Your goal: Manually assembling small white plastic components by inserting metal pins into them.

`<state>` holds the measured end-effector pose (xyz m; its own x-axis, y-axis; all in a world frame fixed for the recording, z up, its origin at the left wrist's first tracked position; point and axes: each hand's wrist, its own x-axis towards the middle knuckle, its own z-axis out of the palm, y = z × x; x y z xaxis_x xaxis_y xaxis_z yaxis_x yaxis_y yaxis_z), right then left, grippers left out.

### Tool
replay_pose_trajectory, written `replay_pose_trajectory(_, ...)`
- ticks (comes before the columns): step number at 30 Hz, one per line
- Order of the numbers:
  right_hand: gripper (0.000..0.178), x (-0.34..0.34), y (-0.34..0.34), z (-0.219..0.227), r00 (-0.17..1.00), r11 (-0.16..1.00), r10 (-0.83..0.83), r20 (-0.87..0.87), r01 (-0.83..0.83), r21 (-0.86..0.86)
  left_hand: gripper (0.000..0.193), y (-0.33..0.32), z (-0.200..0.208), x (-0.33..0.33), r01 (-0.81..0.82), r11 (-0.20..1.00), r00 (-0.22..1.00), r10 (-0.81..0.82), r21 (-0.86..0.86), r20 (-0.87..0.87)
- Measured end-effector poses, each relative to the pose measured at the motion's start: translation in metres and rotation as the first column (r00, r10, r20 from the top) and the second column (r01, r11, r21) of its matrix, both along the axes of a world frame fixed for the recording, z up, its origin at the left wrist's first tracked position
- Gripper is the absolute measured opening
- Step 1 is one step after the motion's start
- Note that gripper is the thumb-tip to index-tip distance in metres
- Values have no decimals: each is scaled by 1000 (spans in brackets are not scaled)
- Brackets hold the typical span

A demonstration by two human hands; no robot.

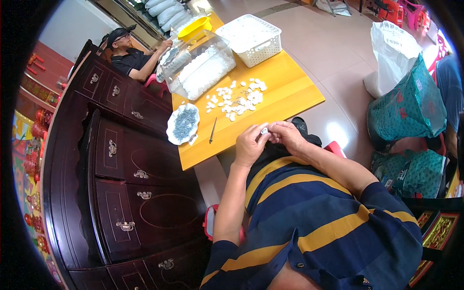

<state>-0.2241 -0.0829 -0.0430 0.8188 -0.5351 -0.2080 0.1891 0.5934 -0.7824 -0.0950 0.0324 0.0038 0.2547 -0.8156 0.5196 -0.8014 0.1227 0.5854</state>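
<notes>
Past the near edge of the yellow wooden table (290, 87), over my lap, my two hands meet. My left hand (249, 146) is closed, pinching a small white piece (264, 130) between thumb and fingertips. Against its side, my right hand (287, 137) is also closed, its fingertips pressed together; what they grip is hidden. Loose white pieces (251, 99) are scattered on the table beyond my hands. To the left lies a thin dark pointed tool (213, 130). Beside it, a white scalloped dish (172, 137) holds many tiny grey-blue parts.
A clear bin (170, 83) of white pieces and a white perforated basket (256, 55) stand farther back, near a yellow tub (194, 29). Another person (133, 58) sits at the far left. Dark wooden drawers (140, 159) line the left; teal sacks (403, 113) stand right.
</notes>
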Motion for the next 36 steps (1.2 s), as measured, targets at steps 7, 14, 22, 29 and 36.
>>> replay_pose_trajectory(7,17,0,-1,-1,1000,1000,9,4,-8,-20,21,-1,0,-2,-27,1000,999,28,-14,36)
replay_pose_trajectory(14,17,0,-1,-3,1000,1000,12,-7,-12,-25,19,0,0,-1,-29,1000,998,30,-9,47)
replay_pose_trajectory(22,17,-3,-1,2,1000,999,17,-15,-18,-34,22,-1,-1,-2,-23,1000,1000,23,-10,-21)
replay_pose_trajectory(29,16,-2,1,1,999,997,44,-29,-46,-65,25,1,0,3,-14,999,997,17,39,-78)
replay_pose_trajectory(36,20,1,8,10,997,998,44,-61,-46,-37,28,0,-4,10,16,997,994,-8,74,-106)
